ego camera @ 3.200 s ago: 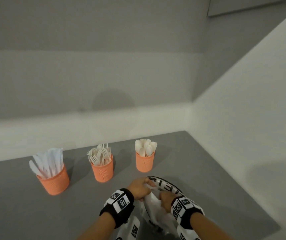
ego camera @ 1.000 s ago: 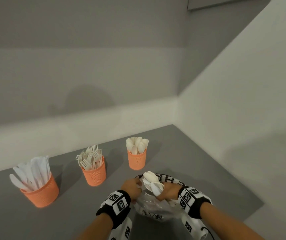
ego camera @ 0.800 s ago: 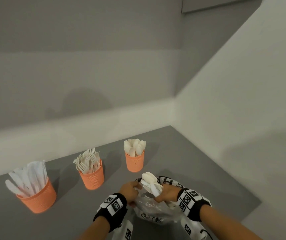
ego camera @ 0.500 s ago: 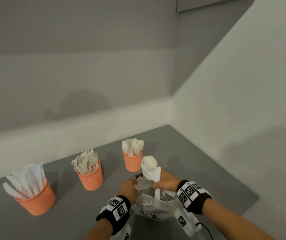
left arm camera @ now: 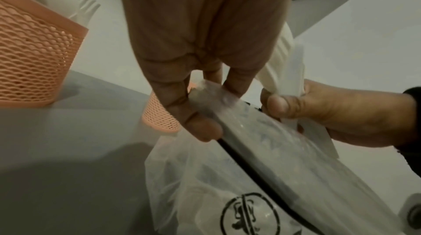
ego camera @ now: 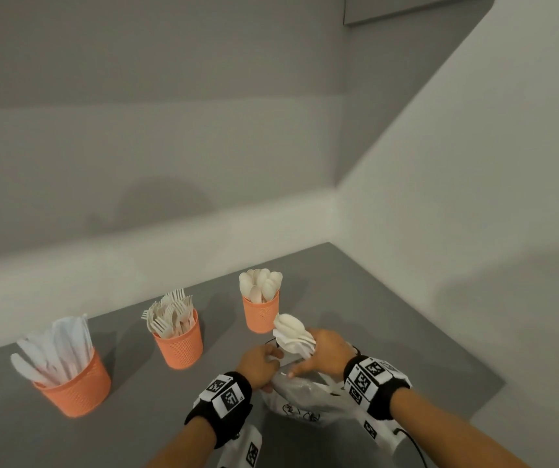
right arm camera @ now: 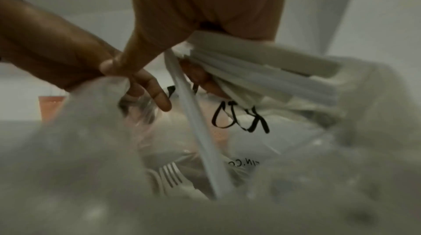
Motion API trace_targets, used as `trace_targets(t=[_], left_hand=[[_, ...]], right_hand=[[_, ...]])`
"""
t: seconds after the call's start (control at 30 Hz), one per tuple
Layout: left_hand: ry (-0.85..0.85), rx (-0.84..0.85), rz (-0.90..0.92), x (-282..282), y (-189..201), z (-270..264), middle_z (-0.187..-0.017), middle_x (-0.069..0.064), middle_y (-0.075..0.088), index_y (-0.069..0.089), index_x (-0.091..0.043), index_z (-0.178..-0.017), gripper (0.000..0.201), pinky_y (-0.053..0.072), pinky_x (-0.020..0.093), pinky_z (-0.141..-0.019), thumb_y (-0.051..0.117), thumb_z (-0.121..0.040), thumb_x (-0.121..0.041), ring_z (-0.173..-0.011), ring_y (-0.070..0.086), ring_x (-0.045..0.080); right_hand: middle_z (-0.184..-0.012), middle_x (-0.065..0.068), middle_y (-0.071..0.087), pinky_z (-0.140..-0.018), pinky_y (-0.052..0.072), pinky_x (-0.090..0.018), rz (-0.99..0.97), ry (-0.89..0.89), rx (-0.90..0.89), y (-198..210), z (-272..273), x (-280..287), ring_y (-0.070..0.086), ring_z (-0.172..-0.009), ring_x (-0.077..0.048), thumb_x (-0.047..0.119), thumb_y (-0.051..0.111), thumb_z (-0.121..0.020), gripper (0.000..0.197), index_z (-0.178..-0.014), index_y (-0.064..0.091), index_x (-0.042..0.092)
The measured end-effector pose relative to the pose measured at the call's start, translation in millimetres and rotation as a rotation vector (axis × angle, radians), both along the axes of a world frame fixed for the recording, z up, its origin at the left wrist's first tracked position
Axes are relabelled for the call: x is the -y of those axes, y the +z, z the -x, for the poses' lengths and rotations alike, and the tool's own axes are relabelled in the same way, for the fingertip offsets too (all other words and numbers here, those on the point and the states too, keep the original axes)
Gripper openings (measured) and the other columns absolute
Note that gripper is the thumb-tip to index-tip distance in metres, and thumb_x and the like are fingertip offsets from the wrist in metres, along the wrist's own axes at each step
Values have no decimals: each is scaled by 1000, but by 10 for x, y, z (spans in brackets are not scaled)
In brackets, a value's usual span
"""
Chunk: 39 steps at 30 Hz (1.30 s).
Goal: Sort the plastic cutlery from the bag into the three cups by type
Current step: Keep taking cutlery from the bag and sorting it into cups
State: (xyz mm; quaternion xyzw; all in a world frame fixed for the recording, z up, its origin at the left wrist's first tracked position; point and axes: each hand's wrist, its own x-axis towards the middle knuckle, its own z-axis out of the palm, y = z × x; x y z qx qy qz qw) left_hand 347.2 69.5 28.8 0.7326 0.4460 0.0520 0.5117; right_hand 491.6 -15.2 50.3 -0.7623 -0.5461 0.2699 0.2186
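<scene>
Three orange mesh cups stand in a row on the grey table: knives (ego camera: 68, 396) at the left, forks (ego camera: 180, 346) in the middle, spoons (ego camera: 261, 312) at the right. My right hand (ego camera: 305, 356) grips a bunch of white spoons (ego camera: 291, 332) by their handles (right arm camera: 262, 73), just above the clear printed bag (ego camera: 305, 400) and in front of the spoon cup. One thin handle (right arm camera: 198, 140) hangs from the bunch down into the bag. My left hand (ego camera: 271, 359) pinches the bag's rim (left arm camera: 212, 95). Forks (right arm camera: 170, 176) still lie inside the bag.
Walls close off the table at the back and the right, meeting in a corner behind the spoon cup. The table's right edge (ego camera: 467, 352) runs close to my right wrist. A dark cable (ego camera: 413, 444) trails from the right wristband.
My right hand has come up out of the bag with a bunch of spoons and raised them toward the spoon cup. My left hand has kept hold of the bag's rim.
</scene>
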Motion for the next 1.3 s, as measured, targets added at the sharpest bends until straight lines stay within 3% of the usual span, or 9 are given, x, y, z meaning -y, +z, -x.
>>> trace_targets(t=[0.2,0.37,0.5,0.67,0.83,1.0,1.1,1.2,1.3], left_hand=[[-29,5,4,-69,82,66,-119,12,50,51,-12,-124,33,47,17,-53,40,-94,-9,-77,56,18],[91,174,-74,-177,253,170,-109,7,59,58,-9,-117,27,44,26,-80,39,-98,-13,-94,53,17],[349,500,243,-189,417,321,-96,9,60,58,-5,-108,28,50,27,-73,36,-100,-19,-85,58,18],[543,728,760,-129,446,619,-93,19,63,57,2,-101,50,49,37,-78,29,-100,-39,-87,60,29],[624,916,929,-109,491,921,-93,22,68,56,2,-113,58,56,40,-77,27,-98,-46,-86,66,32],[647,971,809,-157,464,1260,-80,10,71,61,-5,-96,46,54,36,-74,32,-96,-41,-70,69,23],[586,849,585,-171,459,1499,-74,3,56,56,-10,-80,30,43,33,-72,55,-74,-40,-68,53,16],[504,740,322,-197,529,1613,-89,1,61,58,-12,-105,32,45,22,-71,63,-77,-25,-74,57,9],[558,650,114,-286,557,1657,-111,6,67,57,-9,-118,42,53,29,-88,70,-80,-19,-100,64,16]], right_hand=[[-85,7,70,-74,53,-26,39,-9,-16,13,-55,-54,65,-80,-11,67,80,-37,69,-89,62,27],[-81,6,66,-67,49,-18,-110,-84,-185,257,-60,-173,61,-74,-8,35,83,-66,32,-86,62,21],[-39,9,45,-43,39,-17,-345,-257,-619,527,202,-377,42,-35,-4,29,65,-86,31,-63,47,17],[-40,4,39,-42,39,-23,-519,-286,-911,719,794,-722,38,-34,-9,23,65,-87,31,-64,46,15],[-51,-3,51,-52,47,-26,-484,-224,-912,518,1440,-899,50,-48,-15,21,67,-85,22,-69,56,10],[-45,3,51,-46,45,-17,-452,-167,-858,383,1854,-998,49,-38,-5,12,68,-83,20,-68,56,9],[-65,-5,62,-54,49,-23,-428,-192,-835,325,2019,-1076,57,-52,-9,19,71,-76,27,-95,57,5],[-74,-3,59,-74,48,-34,-441,-120,-798,268,2190,-1072,57,-72,-16,6,60,-80,13,-84,55,18],[-84,7,50,-76,45,-27,-292,84,-681,218,2290,-967,51,-86,-13,-3,48,-91,22,-94,50,19]])
